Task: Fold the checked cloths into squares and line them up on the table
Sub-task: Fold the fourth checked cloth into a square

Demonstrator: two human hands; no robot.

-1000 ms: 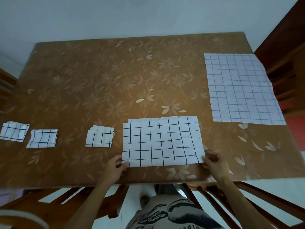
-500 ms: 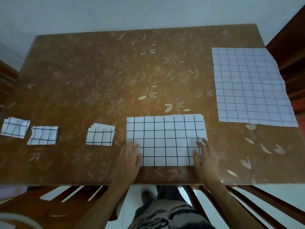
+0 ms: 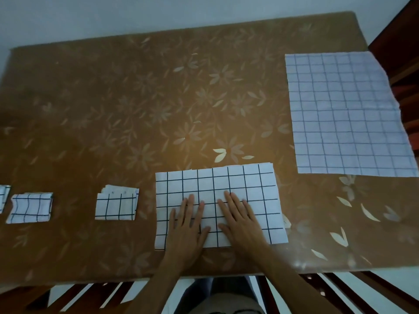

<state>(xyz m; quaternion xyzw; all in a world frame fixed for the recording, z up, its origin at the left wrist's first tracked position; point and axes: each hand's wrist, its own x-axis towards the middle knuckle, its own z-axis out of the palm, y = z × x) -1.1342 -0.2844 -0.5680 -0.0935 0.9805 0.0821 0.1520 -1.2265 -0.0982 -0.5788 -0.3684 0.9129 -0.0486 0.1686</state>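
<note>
**A:** What lies on the table (image 3: 136,105), and how far along is the folding?

**B:** The largest piece is the open cloth (image 3: 347,114). It lies flat along the right edge, up toward the far right corner, and is not yet begun. Next is the half-folded cloth (image 3: 215,180), a wide rectangle at the middle of the near edge, with its layers showing along the far side. Left of it, along that same edge, runs the line of finished pieces. The nearest square (image 3: 115,206) is close beside it, the second square (image 3: 29,208) is farther left, and the third square (image 3: 3,198) is cut off by the frame.

**A:** So which step is this?

**B:** Smoothing the fold flat, I'd say. The piece is too wide for a square, so the next move calls for lifting one short side and carrying it across to the other with the corners matched.

**A:** And the hands?

**B:** Both rest palm down, side by side, on the cloth's near half. The left hand (image 3: 188,225) and the right hand (image 3: 240,220) have their thumbs close together. The fingers (image 3: 230,200) are straight and a little spread, pressing the cloth and gripping nothing.
</note>
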